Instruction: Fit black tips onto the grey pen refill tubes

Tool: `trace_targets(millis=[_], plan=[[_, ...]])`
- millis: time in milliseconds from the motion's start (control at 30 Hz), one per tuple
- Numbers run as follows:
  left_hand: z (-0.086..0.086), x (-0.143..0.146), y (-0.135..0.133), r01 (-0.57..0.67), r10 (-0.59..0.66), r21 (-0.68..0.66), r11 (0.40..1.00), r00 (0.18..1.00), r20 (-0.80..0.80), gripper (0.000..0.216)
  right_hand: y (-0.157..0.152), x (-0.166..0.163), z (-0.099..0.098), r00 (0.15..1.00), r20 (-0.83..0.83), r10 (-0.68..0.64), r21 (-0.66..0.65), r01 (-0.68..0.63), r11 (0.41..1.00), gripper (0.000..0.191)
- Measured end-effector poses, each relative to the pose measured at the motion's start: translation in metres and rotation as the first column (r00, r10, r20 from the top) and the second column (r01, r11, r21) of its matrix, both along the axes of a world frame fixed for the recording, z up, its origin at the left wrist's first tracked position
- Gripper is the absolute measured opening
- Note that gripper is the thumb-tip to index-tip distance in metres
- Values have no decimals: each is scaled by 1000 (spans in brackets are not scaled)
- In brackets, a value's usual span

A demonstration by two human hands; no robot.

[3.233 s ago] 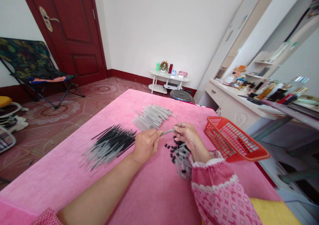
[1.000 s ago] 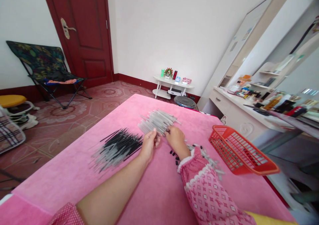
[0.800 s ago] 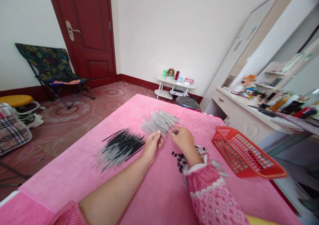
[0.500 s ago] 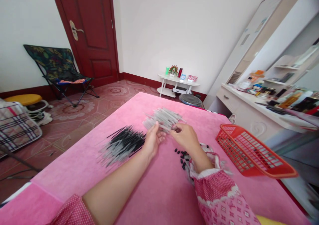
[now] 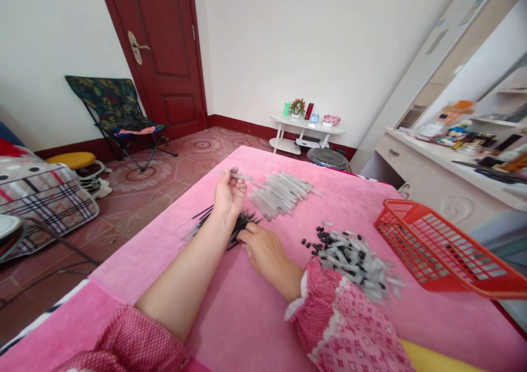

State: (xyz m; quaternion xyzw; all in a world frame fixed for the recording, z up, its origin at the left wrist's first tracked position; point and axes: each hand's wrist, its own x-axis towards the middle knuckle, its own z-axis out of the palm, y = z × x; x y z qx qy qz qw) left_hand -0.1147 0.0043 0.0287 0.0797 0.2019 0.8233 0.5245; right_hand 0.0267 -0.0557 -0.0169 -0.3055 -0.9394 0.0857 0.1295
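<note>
Edges: The pink cloth (image 5: 247, 317) covers the whole table. Its left edge falls to the tiled floor (image 5: 173, 163) just past our left arm, and its far corner stops short of a low white shelf (image 5: 307, 128).
Open room: We have bare cloth near our body, and more between the heaps and the red basket (image 5: 432, 246) on the right.
Surface: The cloth is soft, flat and unwrinkled.
Room: A dark red door (image 5: 164, 48) and a folding chair (image 5: 113, 100) stand at the far left. A white dresser (image 5: 428, 166) stands close on the right.
Heaps: The pile of grey tubes (image 5: 284, 192) lies farthest out. The black refills (image 5: 242, 221) lie under our hands, and the small caps (image 5: 354, 254) lie beside our right sleeve.
Left hand: Our left hand (image 5: 229, 193) is raised above the black refills. Its thumb and fingertips pinch one grey tube (image 5: 237, 175), which lies level and clear of the cloth.
Right hand: Our right hand (image 5: 263, 251) lies palm down on the cloth, its fingertips reaching into the black refills. The fingers hide the contact, so we cannot tell whether they pinch a refill or only touch the pile.
</note>
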Motion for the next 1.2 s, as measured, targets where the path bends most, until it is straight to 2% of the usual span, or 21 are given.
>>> trace_targets(millis=[100, 200, 367, 433, 500, 567, 600, 667, 733, 800, 967, 1200], plan=[[-2, 5, 0, 16, -16, -3, 1000, 1000, 15, 27, 0, -5, -1, 998, 55, 2, 67, -5, 998, 16], [-3, 8, 0, 31, -31, -1, 1000, 999, 26, 28, -2, -6, 2, 993, 108, 44, 113, -57, 992, 21], [2, -3, 2, -2, 4, -33, 999, 998, 65, 32, 14, 20, 13, 993, 90, 73, 116, -84, 990, 31], [3, -7, 3, -28, 33, -47, 998, 994, 104, 30, 30, 40, 22, 1000, 6, -6, 105, 5, 995, 33], [3, -4, 3, -41, 48, -50, 998, 987, 152, 26, 49, 59, 32, 967, -193, -167, 49, 180, 982, 25], [-1, 9, 2, -27, 38, -55, 998, 979, 199, 22, 62, 75, 44, 818, -464, -340, -124, 321, 939, 13], [-4, 19, 1, 1, 11, -58, 998, 977, 212, 21, 66, 80, 51, 701, -583, -410, -245, 330, 912, 10], [-12, 43, -1, 127, -104, -93, 988, 970, 221, 19, 68, 88, 62, 460, -737, -495, -433, 241, 869, 15], [-20, 65, -5, 247, -213, -124, 961, 947, 240, 18, 66, 92, 71, 299, -805, -512, -493, 144, 858, 20], [-26, 82, -10, 312, -271, -125, 942, 925, 265, 17, 63, 93, 75, 231, -834, -500, -487, 114, 866, 22], [-27, 98, -18, 348, -297, -126, 929, 905, 306, 15, 62, 93, 71, 234, -831, -504, -487, 129, 864, 25], [-29, 103, -21, 361, -307, -141, 922, 902, 305, 18, 64, 91, 64, 319, -815, -483, -465, 138, 875, 24]])
